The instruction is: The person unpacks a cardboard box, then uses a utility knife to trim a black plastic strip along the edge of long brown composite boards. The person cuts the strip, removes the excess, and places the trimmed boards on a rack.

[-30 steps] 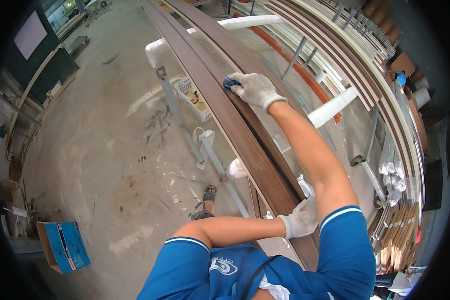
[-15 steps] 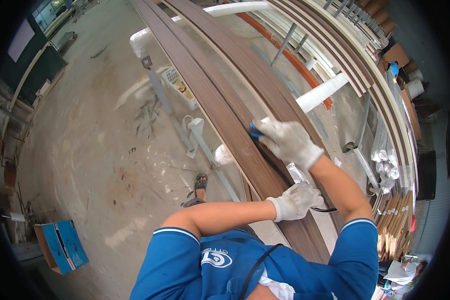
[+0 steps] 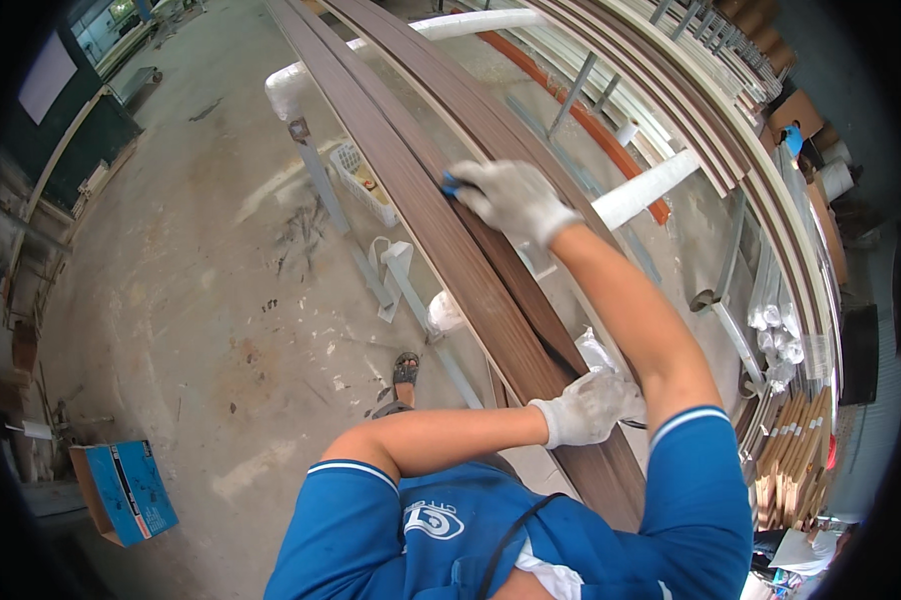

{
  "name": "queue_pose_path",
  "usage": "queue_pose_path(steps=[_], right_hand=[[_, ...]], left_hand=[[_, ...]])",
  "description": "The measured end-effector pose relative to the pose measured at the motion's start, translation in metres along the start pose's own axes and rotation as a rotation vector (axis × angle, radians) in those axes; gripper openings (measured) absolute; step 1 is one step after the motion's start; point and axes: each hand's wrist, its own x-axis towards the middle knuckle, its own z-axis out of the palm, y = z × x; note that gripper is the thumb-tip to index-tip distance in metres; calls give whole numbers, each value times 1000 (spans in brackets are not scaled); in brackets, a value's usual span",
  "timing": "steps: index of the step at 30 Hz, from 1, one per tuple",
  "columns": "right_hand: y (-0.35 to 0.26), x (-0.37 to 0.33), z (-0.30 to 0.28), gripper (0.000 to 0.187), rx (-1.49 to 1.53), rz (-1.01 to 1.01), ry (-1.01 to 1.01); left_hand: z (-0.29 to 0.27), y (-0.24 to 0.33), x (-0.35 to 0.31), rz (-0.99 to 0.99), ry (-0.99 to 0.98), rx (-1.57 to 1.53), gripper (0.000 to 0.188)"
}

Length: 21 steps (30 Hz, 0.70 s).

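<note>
Long brown wood-grain planks (image 3: 411, 200) run from near my body toward the far left. My right hand (image 3: 519, 203), in a whitish work glove, is closed on a small blue object (image 3: 451, 184) pressed to the groove of the nearer plank; the object's kind is mostly hidden by the fingers. My left hand (image 3: 589, 408), also gloved, is curled at the near part of the same plank, by its right side. What its fingers hold is hidden. A dark gap or strip (image 3: 553, 350) shows along the groove between the hands.
White-wrapped rack bars (image 3: 651, 188) support the planks. A white basket (image 3: 363, 185) stands on the floor beyond a metal leg. More long profiles (image 3: 671, 100) lie stacked at right, near an orange beam (image 3: 611, 145). A blue carton (image 3: 126, 490) sits at lower left.
My right hand has slid away from me and to the left along the plank with the blue object, its arm now stretched farther. My left hand has stayed nearly in place.
</note>
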Motion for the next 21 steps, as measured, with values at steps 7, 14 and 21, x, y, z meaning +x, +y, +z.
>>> queue_pose_path(steps=[7,14,21], right_hand=[[-7,-86,-21,31,-42,-18,-129],[-19,-300,-99,51,822,717,-120],[-51,-483,-194,53,276,873,-378]], left_hand=[[-3,1,6,-38,-77,-3,22],[-9,14,2,171,173,120,19],[-9,31,10,112,205,106,22]])
